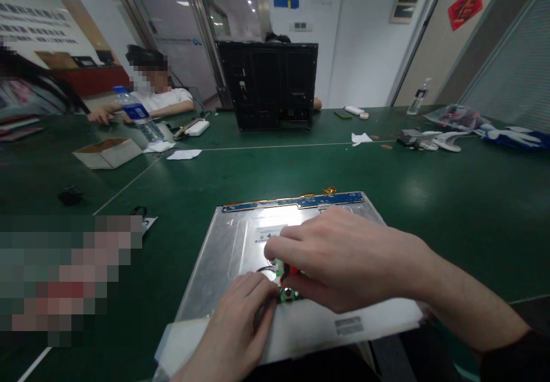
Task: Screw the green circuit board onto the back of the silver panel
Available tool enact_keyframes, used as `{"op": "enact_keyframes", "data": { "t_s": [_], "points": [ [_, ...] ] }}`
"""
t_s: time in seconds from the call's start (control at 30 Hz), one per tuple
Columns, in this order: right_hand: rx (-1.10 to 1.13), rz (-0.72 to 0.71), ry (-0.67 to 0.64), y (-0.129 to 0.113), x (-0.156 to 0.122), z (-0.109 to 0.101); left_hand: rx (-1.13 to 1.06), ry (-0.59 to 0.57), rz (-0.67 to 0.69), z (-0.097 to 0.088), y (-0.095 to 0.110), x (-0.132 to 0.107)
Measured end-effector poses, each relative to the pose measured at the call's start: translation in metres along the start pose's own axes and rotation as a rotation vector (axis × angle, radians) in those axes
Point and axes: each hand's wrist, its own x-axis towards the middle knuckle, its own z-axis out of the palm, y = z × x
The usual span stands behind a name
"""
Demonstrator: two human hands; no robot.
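Note:
A flat silver metal panel (206, 262) lies in front of me, with a narrow blue circuit strip (279, 203) along its far edge. Near its close side is a small green circuit board (289, 295), largely covered by my hands. My left hand (243, 313) has its fingers bent and closed at the board's left edge. Over the board, my right hand (339, 256) is closed around a red-and-black tool handle (293, 270); the tool's tip is hidden. A thin dark cable (265, 268) runs to the board from the left.
Across the green table (172, 187) stands a black display housing (270, 84), a person partly behind it. An open box (108, 153) and a water bottle (140, 115) are at left. Gloves (442, 140) lie at right. Two other people are at the far left.

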Motion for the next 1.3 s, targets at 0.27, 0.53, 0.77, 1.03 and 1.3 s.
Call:
{"op": "enact_keyframes", "data": {
  "t_s": [0.27, 0.53, 0.77, 1.03, 1.3],
  "points": [
    [-0.024, -0.017, 0.003, 0.0003, 0.0002, 0.001, 0.007, 0.014, 0.002, -0.0016, 0.0008, 0.0001],
    [0.033, -0.037, 0.0, -0.0014, -0.0018, -0.003, 0.0, 0.017, -0.011, -0.0052, 0.0046, 0.004],
    [-0.021, -0.008, 0.001, -0.0001, 0.0014, 0.0005, 0.0, 0.03, -0.003, -0.001, -0.0002, -0.0003],
    [0.038, -0.02, -0.009, -0.0012, -0.0016, -0.0023, 0.004, 0.008, -0.008, -0.0026, 0.0018, 0.0004],
    [0.006, -0.009, -0.01, -0.0012, -0.0002, -0.0011, 0.01, 0.013, -0.019, -0.0014, 0.0005, 0.0007]
  ]
}}
